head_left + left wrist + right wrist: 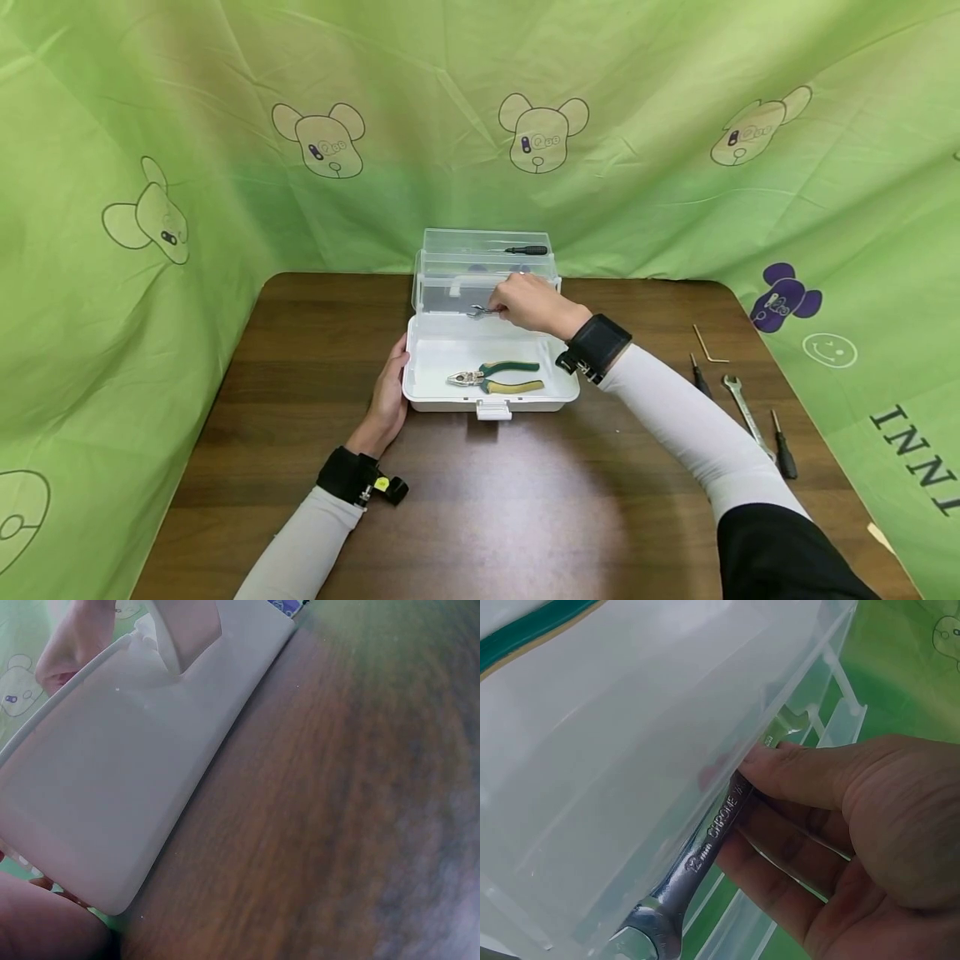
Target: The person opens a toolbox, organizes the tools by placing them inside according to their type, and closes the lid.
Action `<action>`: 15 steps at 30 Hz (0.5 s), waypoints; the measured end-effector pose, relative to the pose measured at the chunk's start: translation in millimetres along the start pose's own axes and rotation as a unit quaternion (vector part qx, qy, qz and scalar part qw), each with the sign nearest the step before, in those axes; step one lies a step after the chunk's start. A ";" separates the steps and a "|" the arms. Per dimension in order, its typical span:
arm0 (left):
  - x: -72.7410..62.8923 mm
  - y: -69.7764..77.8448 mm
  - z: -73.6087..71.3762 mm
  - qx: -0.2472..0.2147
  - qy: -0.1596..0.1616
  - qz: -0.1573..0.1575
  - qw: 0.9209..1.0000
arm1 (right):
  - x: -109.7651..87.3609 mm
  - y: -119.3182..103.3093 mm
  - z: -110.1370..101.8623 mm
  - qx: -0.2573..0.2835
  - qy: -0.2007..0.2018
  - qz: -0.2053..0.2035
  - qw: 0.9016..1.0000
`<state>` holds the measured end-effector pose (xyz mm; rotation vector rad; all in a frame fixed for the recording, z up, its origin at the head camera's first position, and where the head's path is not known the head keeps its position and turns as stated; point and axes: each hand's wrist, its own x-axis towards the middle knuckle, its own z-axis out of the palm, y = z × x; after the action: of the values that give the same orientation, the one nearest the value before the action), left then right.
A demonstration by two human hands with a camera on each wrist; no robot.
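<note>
A white toolbox (435,333) stands on the table with its clear tiered trays (442,292) raised at the back. My left hand (386,392) holds the toolbox by its left end, fingers along the side. Over the trays, my right hand (528,302) pinches a chrome combination wrench (720,825) marked 12 mm between thumb and fingers. The wrench lies along the edge of a clear tray, its ring end lower in the right wrist view. Pliers (495,377) with green and yellow handles lie in the toolbox's main compartment. A black-handled screwdriver (527,250) is in the top tray.
At the table's right side lie a hex key (708,346), a screwdriver (701,377), an open-ended wrench (746,408) and another screwdriver (784,454). The toolbox's white latch (493,410) hangs at the front. A green curtain (637,208) hangs behind the table (480,517).
</note>
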<state>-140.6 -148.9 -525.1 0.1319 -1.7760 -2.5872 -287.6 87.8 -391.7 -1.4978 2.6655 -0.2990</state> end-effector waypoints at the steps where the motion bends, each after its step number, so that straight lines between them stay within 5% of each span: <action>1: 0.0 0.1 0.0 -0.001 0.001 -0.001 1.000 | 0.6 0.0 0.3 -0.003 0.000 0.000 1.000; 15: -1.5 3.6 1.1 0.002 -0.002 -0.007 1.000 | 3.0 -2.1 1.6 -0.029 -0.013 0.022 0.999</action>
<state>-139.3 -149.1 -521.2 0.1404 -1.7879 -2.5963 -287.1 83.9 -392.8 -1.4464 2.7051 -0.1995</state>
